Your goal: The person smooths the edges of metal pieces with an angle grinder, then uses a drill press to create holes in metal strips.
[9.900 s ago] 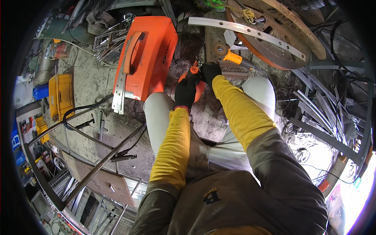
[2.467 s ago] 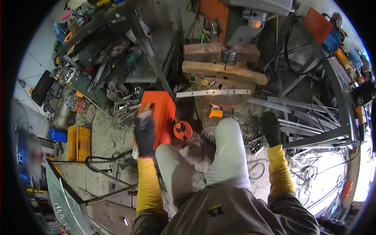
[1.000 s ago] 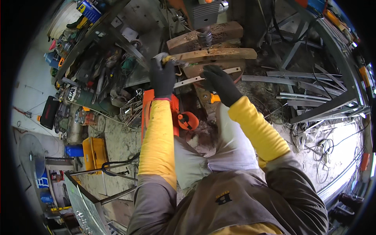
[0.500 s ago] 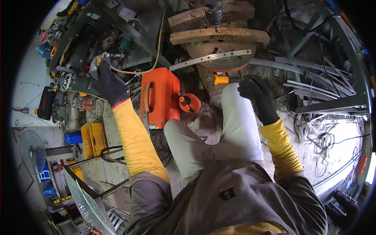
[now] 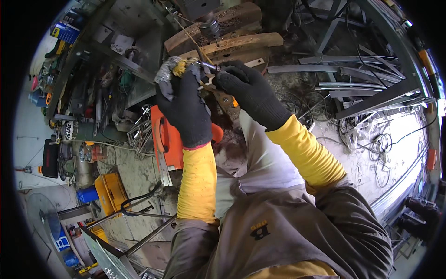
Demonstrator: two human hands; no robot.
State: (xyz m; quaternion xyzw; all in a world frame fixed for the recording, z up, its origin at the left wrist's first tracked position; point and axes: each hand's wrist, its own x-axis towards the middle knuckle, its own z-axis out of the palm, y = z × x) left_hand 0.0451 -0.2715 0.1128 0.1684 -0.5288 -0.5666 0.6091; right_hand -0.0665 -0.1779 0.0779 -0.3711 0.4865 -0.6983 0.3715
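My left hand [image 5: 186,104], in a dark glove, is closed around a rope-tied metal tool whose grip [image 5: 168,72] is wrapped in crumpled silver material. Yellowish rope [image 5: 180,68] is bunched at that grip, and a strand runs up toward the drilling machine. A shiny metal shaft [image 5: 206,65] sticks out to the right. My right hand [image 5: 251,90], gloved too, pinches the end of this shaft; its fingertips partly hide it. Just beyond both hands hangs the drill chuck [image 5: 210,29], with a thin bit pointing down. The tool's exact kind is unclear.
Curved wooden pieces [image 5: 246,42] strewn with shavings lie under the chuck, near a drilled metal strip [image 5: 254,63]. An orange-red case [image 5: 173,149] stands by my knees. Metal bars [image 5: 348,87] lie at the right; a yellow crate [image 5: 110,193] sits at the left.
My left hand has brought the roped tool rightward to the middle. My right hand has risen from beside my thigh and taken hold of the shaft's end. The view has shifted slightly right.
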